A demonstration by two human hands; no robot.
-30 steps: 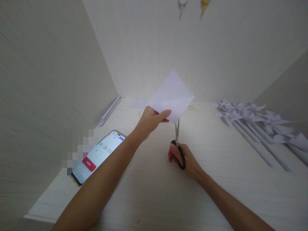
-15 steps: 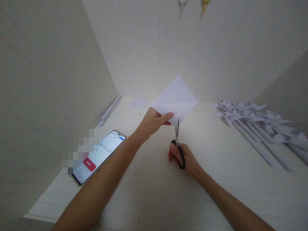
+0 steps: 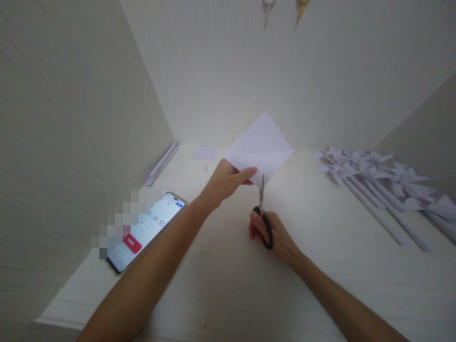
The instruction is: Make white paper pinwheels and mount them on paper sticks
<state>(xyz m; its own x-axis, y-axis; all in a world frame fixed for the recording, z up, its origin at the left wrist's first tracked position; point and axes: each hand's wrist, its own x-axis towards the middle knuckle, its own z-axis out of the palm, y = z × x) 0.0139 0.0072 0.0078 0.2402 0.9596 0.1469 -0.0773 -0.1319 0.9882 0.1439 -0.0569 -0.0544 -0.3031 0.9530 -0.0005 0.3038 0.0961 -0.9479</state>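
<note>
A square sheet of white paper (image 3: 261,137), turned corner-up with a crease across its middle, is pinched in my left hand (image 3: 228,179) near its lower left edge. The thumb lies on the near face, while the other fingers are mostly hidden behind. My right hand (image 3: 272,232) is closed around the black handles of a pair of scissors (image 3: 261,197). Their blades point up and overlap the sheet's bottom corner, slightly parted. Whether they have cut into the paper, I cannot tell.
At the right lie several paper pinwheels (image 3: 370,166) with rolled paper sticks (image 3: 390,221). A phone (image 3: 149,228) showing a running timer rests beside my left forearm. Rolled paper tubes (image 3: 162,164), a flat paper piece (image 3: 204,152) and small pins (image 3: 205,167) lie toward the back left.
Almost nothing differs. The scissors and right hand have shifted very slightly left, and the phone's timer has advanced.
</note>
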